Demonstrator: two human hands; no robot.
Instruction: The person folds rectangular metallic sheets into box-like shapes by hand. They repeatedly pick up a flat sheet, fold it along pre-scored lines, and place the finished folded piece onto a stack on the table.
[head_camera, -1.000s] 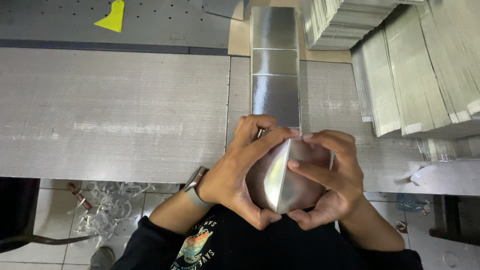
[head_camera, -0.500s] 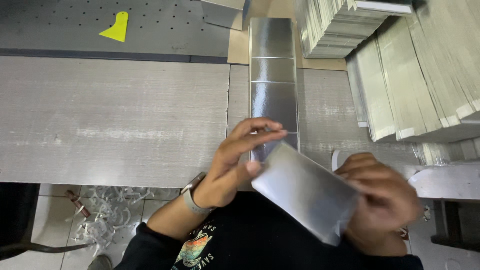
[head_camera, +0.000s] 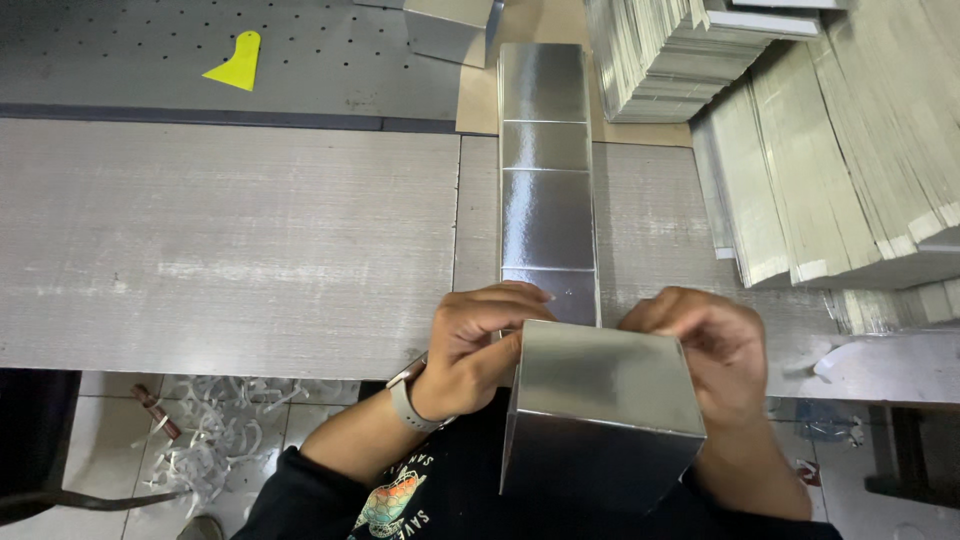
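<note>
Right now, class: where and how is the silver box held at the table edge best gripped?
Grip the silver box by its two upright side walls, one hand from each side, as the left hand and right hand sit now. Its flat, shiny faces look slippery, so opposing pressure near the top corners probably holds best.

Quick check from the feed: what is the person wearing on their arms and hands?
Both hands are bare, no gloves. The left hand has a grey-banded wristwatch at the wrist. A dark black sleeve is pushed up the left forearm. The right hand shows no watch or rings; its sleeve is out of view.
</note>
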